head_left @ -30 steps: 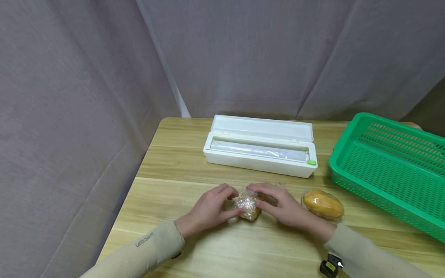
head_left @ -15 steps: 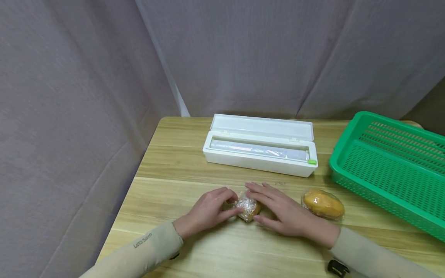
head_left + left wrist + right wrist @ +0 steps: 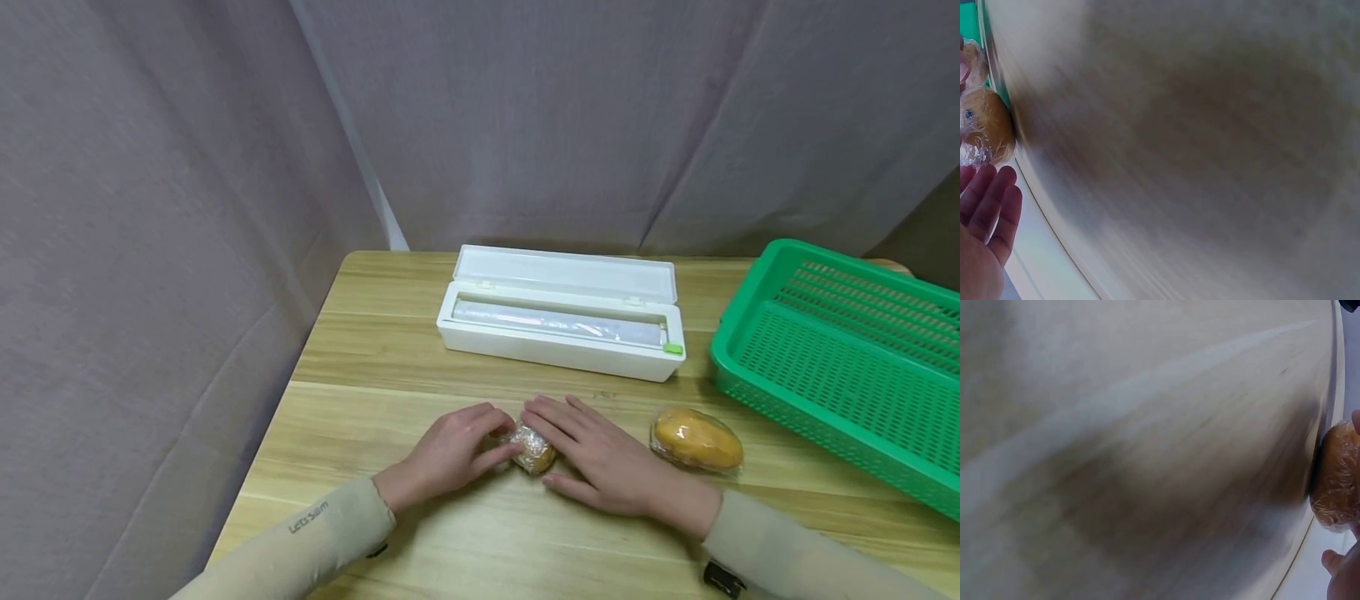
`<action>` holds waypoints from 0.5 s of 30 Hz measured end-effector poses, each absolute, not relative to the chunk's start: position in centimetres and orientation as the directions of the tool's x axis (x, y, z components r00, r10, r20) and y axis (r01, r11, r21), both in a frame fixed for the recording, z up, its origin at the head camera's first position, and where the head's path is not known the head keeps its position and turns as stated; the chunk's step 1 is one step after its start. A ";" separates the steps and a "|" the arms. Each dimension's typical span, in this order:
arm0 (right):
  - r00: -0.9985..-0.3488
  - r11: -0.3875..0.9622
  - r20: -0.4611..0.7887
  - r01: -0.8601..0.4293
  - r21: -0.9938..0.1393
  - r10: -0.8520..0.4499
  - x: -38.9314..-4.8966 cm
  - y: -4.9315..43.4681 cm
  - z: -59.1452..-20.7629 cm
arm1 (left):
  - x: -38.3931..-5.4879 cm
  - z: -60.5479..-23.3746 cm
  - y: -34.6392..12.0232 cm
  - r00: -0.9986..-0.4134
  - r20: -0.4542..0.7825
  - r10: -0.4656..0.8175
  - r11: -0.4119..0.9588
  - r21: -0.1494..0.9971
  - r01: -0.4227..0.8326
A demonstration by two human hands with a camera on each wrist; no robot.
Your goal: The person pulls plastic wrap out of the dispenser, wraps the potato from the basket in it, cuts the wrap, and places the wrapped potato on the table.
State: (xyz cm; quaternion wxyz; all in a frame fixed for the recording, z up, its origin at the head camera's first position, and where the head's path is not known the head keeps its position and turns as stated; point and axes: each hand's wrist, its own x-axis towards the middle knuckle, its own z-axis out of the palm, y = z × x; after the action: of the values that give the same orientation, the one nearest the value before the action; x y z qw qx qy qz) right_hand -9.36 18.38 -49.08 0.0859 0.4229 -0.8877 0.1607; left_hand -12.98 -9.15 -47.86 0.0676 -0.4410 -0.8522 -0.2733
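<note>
A small golden-brown bun (image 3: 537,458) wrapped in crinkled clear film lies on the table between the two hands. My left hand (image 3: 457,450) holds its left end between thumb and index finger; the other fingers (image 3: 988,200) stretch out beside the bun (image 3: 997,128) in the left wrist view. My right hand (image 3: 600,458) rests over the bun's far right side with long, straight fingers, its thumb apart at the near side. In the right wrist view the bun (image 3: 1337,472) shows at the right edge, with only bits of the right hand visible.
A larger wrapped golden bun (image 3: 696,440) lies right of the right hand. Behind the hands stands a white cling film dispenser (image 3: 555,354), lid up, with a film roll inside and a green slider. A green plastic basket (image 3: 723,358) stands at the right. Grey curtains hang behind the table.
My right hand's fingers have straightened and moved left over the bun, and its thumb has moved off the bun toward the near side. My left hand has hardly moved.
</note>
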 end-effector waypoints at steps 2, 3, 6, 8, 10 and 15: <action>-0.619 0.588 0.293 -0.785 -0.195 -0.729 -9.5 18.3 -49.1 | -13.0 -47.8 -9.2 -0.606 0.347 0.716 0.468 0.406 0.785; -0.616 0.588 0.293 -0.787 -0.189 -0.731 -9.6 18.3 -49.2 | -13.1 -47.8 -9.2 -0.608 0.340 0.717 0.472 0.405 0.783; -0.621 0.592 0.285 -0.783 -0.192 -0.730 -9.7 18.2 -49.1 | -13.1 -47.7 -9.3 -0.613 0.325 0.720 0.481 0.403 0.778; -0.638 0.599 0.272 -0.770 -0.220 -0.720 -9.8 18.1 -48.9 | -13.2 -47.6 -9.4 -0.616 0.317 0.721 0.488 0.399 0.776; -0.662 0.606 0.260 -0.749 -0.267 -0.703 -9.9 18.1 -48.6 | -13.2 -47.7 -9.4 -0.617 0.312 0.723 0.491 0.395 0.776; -0.701 0.606 0.263 -0.709 -0.360 -0.663 -10.1 18.3 -48.0 | -13.4 -47.7 -9.5 -0.616 0.308 0.725 0.497 0.384 0.778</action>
State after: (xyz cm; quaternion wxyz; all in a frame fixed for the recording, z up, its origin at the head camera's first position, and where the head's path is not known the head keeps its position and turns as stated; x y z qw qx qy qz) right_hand -10.09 18.27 -48.01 0.0515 0.3832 -0.8947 0.2235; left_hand -13.37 -9.50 -47.69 0.0530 -0.4352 -0.8636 -0.2490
